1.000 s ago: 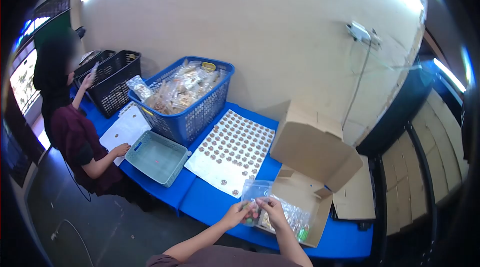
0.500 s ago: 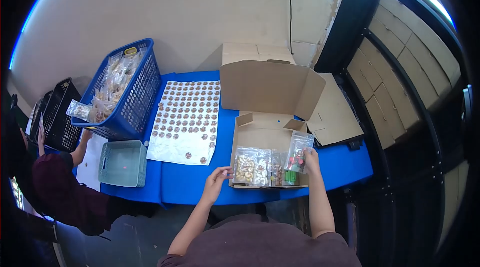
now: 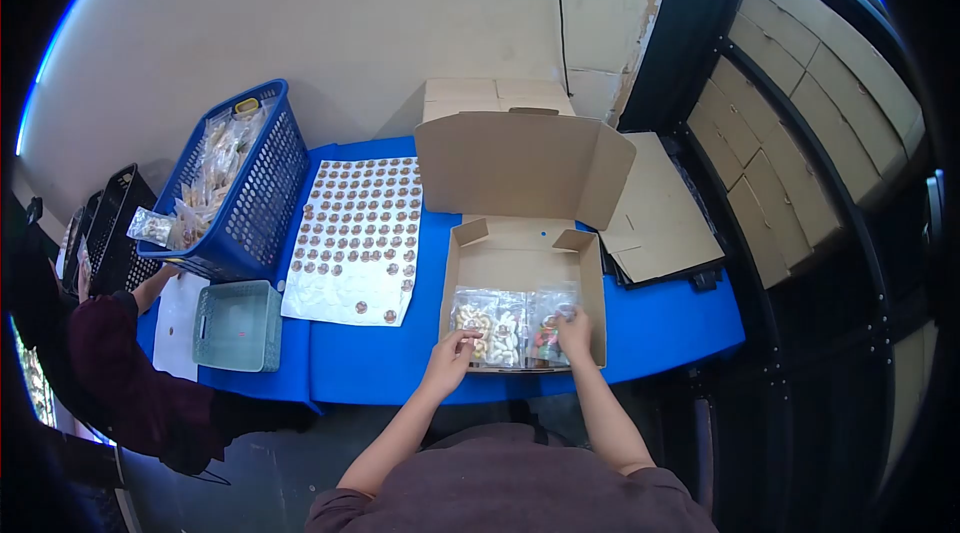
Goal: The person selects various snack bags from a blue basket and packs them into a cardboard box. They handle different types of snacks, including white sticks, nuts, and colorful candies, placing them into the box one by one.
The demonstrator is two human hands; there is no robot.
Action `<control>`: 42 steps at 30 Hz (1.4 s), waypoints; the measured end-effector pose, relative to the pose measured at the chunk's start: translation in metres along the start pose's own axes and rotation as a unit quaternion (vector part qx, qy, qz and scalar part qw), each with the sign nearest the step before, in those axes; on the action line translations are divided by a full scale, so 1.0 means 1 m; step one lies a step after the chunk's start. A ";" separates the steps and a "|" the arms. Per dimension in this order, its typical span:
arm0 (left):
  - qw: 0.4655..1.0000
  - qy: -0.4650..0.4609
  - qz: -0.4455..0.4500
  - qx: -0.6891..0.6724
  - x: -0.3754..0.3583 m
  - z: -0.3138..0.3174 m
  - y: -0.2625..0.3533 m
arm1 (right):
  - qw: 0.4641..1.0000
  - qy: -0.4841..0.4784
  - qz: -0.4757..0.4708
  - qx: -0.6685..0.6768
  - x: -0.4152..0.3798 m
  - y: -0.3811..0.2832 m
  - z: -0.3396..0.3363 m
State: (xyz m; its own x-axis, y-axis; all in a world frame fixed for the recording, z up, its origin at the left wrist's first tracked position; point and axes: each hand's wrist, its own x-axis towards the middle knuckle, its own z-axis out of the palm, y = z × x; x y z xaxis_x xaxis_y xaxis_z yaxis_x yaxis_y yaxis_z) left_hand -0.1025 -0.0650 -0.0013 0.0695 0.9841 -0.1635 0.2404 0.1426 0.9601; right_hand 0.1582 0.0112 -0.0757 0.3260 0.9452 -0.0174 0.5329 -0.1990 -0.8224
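Observation:
An open cardboard box (image 3: 515, 258) stands on the blue table with its lid raised. Along its near side lie clear bags, among them a bag of cream-coloured pieces (image 3: 473, 318) and a bag of white pieces (image 3: 507, 331). My right hand (image 3: 574, 335) is closed on a clear bag with red and green pieces (image 3: 547, 333), low in the box at the right of the others. My left hand (image 3: 453, 358) is over the box's near left corner, its fingers at the bag of cream-coloured pieces; whether they grip it is unclear.
Left of the box lies a sheet of round stickers (image 3: 350, 233). Further left are a green basket (image 3: 238, 325), a blue basket of bags (image 3: 240, 178) and a black crate (image 3: 115, 233). A co-worker's sleeve (image 3: 110, 353) shows there. Flat cardboard (image 3: 660, 213) lies to the right.
My right hand has brought the bag of red and green pieces down and left, onto the box's contents. My left hand has moved inward over the near edge. The view has shifted slightly.

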 end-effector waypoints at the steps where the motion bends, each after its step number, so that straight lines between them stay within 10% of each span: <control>1: 0.999 -0.018 -0.012 0.046 0.005 0.002 0.000 | 1.000 0.003 0.000 -0.001 0.000 -0.005 0.003; 4: 0.973 0.046 0.102 0.201 0.016 0.012 -0.021 | 0.999 -0.045 0.023 -0.017 -0.003 0.005 0.020; 17: 0.981 -0.031 -0.001 0.191 0.024 0.018 -0.041 | 0.974 -0.150 0.082 0.146 -0.012 0.015 0.034; 20: 0.975 -0.043 -0.011 0.217 0.022 0.017 -0.040 | 0.982 -0.128 0.045 -0.128 -0.026 -0.031 0.001; 27: 0.966 -0.074 -0.021 0.249 0.018 -0.010 -0.003 | 0.994 -0.088 -0.019 -0.063 -0.019 -0.016 -0.013; 30: 0.978 0.001 0.040 0.204 0.002 -0.035 0.038 | 0.990 -0.012 -0.138 -0.042 -0.018 -0.047 -0.005; 37: 0.969 0.237 0.069 0.027 -0.049 -0.160 0.041 | 0.941 -0.155 -0.140 0.266 -0.035 -0.179 0.051; 42: 0.826 0.516 0.100 0.201 -0.073 -0.295 0.036 | 0.912 -0.218 -0.202 0.282 -0.090 -0.271 0.107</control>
State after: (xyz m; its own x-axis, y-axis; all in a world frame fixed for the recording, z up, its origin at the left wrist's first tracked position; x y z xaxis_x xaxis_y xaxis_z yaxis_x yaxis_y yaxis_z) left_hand -0.3849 -0.1008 0.1127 -0.6664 0.5789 0.4700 0.6411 0.1229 0.7576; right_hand -0.0993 0.0078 0.0881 -0.2154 0.9496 0.2276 0.0149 0.2362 -0.9716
